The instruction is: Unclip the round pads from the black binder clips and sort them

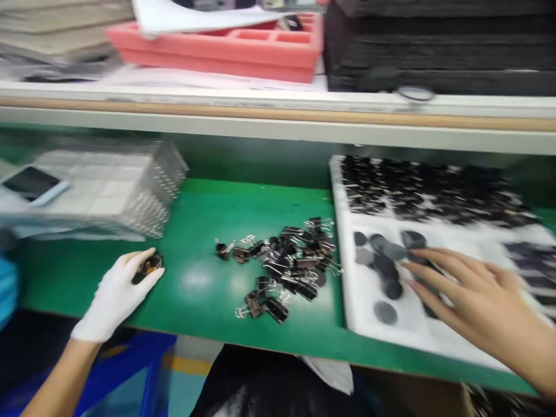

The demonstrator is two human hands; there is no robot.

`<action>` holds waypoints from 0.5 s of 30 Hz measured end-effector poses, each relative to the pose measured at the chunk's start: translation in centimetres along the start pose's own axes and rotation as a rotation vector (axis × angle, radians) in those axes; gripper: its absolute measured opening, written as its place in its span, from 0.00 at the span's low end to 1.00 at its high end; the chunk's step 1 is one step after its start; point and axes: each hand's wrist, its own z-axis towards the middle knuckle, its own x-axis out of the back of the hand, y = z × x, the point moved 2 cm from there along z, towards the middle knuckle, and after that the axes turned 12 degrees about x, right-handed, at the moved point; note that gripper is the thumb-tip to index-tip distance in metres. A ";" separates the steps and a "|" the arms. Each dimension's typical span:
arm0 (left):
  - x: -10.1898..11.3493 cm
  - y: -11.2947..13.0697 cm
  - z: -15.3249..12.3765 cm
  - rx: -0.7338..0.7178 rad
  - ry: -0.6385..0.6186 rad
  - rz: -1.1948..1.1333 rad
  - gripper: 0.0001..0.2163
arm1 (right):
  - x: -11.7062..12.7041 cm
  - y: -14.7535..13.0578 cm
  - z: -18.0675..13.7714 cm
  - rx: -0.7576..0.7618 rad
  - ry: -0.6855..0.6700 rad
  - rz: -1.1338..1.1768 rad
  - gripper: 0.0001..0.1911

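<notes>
My left hand (115,292), in a white glove, grips a small round black part (152,265) between thumb and fingers at the left of the green table. A bit of orange and a shiny edge show on that part; its kind is unclear. Over the white tray (362,315) at the right, my bare right hand (469,295) reaches with fingers stretched out and apart. Its fingertips are at loose black discs (384,266); whether they touch one is blurred. A pile of black binder clips (295,260) with silver handles lies between my hands, with some discs among them.
More black clips (425,188) fill the tray's back compartment, and dark pieces (532,266) lie at its right. A clear plastic box (143,185) carries a phone (35,184) at the left. Above runs a shelf edge (260,124) with a pink foam tray (217,55). A blue stool (147,359) stands below.
</notes>
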 end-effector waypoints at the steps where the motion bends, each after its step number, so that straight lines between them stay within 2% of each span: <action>1: -0.5 1.1 0.4 -0.041 -0.001 -0.002 0.28 | 0.3 0.0 -0.1 0.004 -0.049 -0.056 0.16; 4: -2.0 4.8 2.3 -0.128 -0.026 -0.003 0.32 | 1.1 0.6 -0.3 -0.061 -0.158 -0.134 0.17; 6: -3.0 7.2 4.1 -0.155 -0.052 0.004 0.35 | 1.4 0.8 -0.3 -0.105 -0.173 -0.106 0.19; 9: -4.1 10.8 7.0 -0.182 -0.110 0.015 0.39 | 1.3 0.5 0.5 -0.091 -0.175 -0.023 0.19; 12: -5.1 14.9 9.8 -0.238 -0.170 0.020 0.41 | 0.0 -0.2 2.5 -0.034 -0.179 0.020 0.18; 15: -6.3 19.6 11.5 -0.326 -0.205 0.009 0.40 | -2.0 -0.9 4.6 -0.001 -0.240 0.002 0.22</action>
